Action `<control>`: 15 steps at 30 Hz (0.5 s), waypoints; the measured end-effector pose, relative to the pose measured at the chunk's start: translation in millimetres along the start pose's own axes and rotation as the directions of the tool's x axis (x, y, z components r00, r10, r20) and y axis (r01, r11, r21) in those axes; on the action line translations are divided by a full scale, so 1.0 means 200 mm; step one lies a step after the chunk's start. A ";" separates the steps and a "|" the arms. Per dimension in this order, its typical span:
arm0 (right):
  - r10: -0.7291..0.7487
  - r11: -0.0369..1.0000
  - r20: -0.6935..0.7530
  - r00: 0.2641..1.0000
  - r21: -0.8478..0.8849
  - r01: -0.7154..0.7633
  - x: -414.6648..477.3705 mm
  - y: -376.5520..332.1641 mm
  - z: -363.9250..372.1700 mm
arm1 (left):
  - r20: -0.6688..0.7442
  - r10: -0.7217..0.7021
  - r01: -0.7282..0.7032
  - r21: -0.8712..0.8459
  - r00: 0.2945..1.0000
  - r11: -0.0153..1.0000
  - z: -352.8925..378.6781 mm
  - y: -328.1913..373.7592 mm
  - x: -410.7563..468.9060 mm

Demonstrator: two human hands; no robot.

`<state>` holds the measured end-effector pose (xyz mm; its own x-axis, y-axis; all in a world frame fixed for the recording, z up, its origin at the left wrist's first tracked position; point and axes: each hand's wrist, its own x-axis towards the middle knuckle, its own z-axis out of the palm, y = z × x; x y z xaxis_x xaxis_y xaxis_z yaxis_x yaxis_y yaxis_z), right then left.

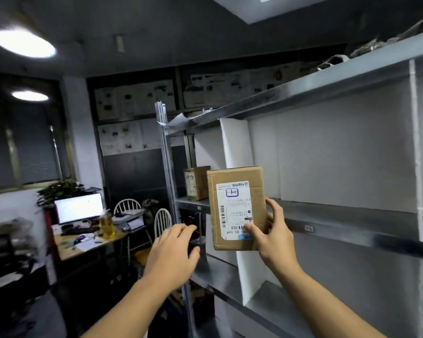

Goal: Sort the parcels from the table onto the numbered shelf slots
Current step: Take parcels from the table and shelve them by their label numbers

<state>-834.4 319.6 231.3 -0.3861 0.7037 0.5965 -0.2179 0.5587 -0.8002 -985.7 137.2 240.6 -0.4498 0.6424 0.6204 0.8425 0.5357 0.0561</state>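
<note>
Gripping a small brown rectangular cardboard parcel [237, 208] by its lower right corner, the right hand [275, 236] is holding it upright in the air, with the thumb pressing on the front face and the other fingers [271, 206] curling round the right edge, so the fingers are clamped on the box. A white printed shipping label [235, 211] with barcodes is facing the camera and its print is reading upside down. The parcel is hanging just in front of the grey metal shelving unit [340, 215], overlapping the front edge of the middle shelf board and the white foam divider panel [237, 145] that is splitting the shelf into slots; it is not resting on any board. The left hand [174, 252] is hovering near the parcel's lower left side, apart from it, fingers loosely curled and slightly spread, holding nothing. A small tag [308, 228] is sitting on the shelf's front rim to the right of the parcel, too blurred to read. A second brown cardboard box [195, 182] is standing on the same shelf level in the slot left of the divider. Further left, a lit computer monitor [78, 207] is glowing on a cluttered wooden desk [88, 247], with a white spindle-back chair [163, 222] just beside it and a green potted plant [59, 191] behind the screen. A round ceiling light [23, 43] is shining at upper left.
</note>
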 end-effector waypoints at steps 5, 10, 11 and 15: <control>-0.042 0.999 0.000 0.999 -0.027 0.042 0.31 0.06 0.21 | -0.038 -0.029 0.030 0.033 0.999 0.999 0.10 -0.19 0.24; -0.067 0.998 0.036 0.997 -0.003 0.067 0.52 0.13 0.43 | -0.070 -0.052 0.056 0.063 0.996 0.996 0.24 -0.40 0.42; -0.078 0.997 0.041 0.996 -0.010 0.079 0.55 0.14 0.46 | -0.078 -0.059 0.064 0.063 0.995 0.996 0.27 -0.43 0.45; -0.107 0.993 0.035 0.994 -0.040 0.108 0.67 0.21 0.58 | -0.105 -0.062 0.066 0.030 0.993 0.997 0.39 -0.54 0.58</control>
<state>-1000.2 386.1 271.0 -0.3915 0.6243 0.6760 -0.2224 0.6487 -0.7278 -1152.1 196.2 246.2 -0.4678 0.5469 0.6943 0.8018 0.5930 0.0732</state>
